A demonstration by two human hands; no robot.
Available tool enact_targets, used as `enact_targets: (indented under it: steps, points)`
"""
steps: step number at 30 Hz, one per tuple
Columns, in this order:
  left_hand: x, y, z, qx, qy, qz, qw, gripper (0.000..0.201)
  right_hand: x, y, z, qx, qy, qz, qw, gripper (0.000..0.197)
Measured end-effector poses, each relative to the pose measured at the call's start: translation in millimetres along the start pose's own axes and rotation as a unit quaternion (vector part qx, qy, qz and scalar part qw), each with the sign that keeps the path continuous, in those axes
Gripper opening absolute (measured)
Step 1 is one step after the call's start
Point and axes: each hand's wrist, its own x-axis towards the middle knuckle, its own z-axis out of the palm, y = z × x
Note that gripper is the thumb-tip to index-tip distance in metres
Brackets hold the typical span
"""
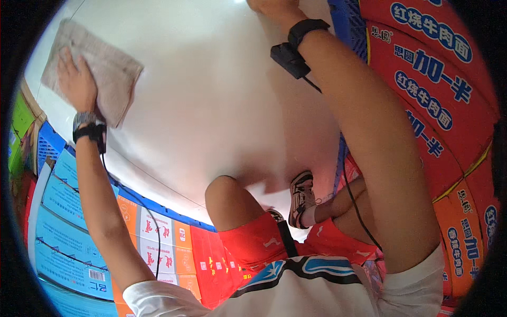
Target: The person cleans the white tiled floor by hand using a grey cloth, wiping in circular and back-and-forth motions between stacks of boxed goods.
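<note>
My left hand (76, 84) lies flat on a folded grey-beige cloth (113, 79), its fingers stretched out and slightly apart. Under the cloth is the glossy white tiled floor (211, 105). The cloth's edges look a little smeared. My right hand (272, 6) reaches far forward and is cut off by the upper edge of the picture, so its fingers are hidden. Each wrist wears a black strap with a small device and a cable, and the left one also has a metal watch (84, 119).
Red cartons (422, 63) are stacked at the right beside a blue plastic pallet (349, 26). Light-blue cartons (68, 232) and white-orange cartons (163, 238) stand at the lower left on blue pallets. My bent knee (227, 195) and a sneaker (302, 198) occupy the near floor.
</note>
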Motion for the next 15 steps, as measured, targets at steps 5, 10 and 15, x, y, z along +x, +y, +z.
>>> enact_targets:
  steps: [5, 10, 15]
  points:
    - [-44.1, -56.6, -35.7, 0.059, -0.034, -0.059, 0.996, 0.069, -3.2, -11.7, 2.6, 0.024, -0.005, 0.015, 1.000, 0.077]
    - [-149.3, 26.1, -70.7, 0.040, -0.085, -0.176, 0.980, 0.069, -7.5, -0.5, 4.0, 0.017, 0.006, 0.004, 1.000, 0.077]
    - [-230.3, 105.4, -121.1, 0.058, -0.163, -0.221, 0.960, 0.069, -9.0, -0.9, 6.4, 0.027, 0.026, 0.007, 0.999, 0.078]
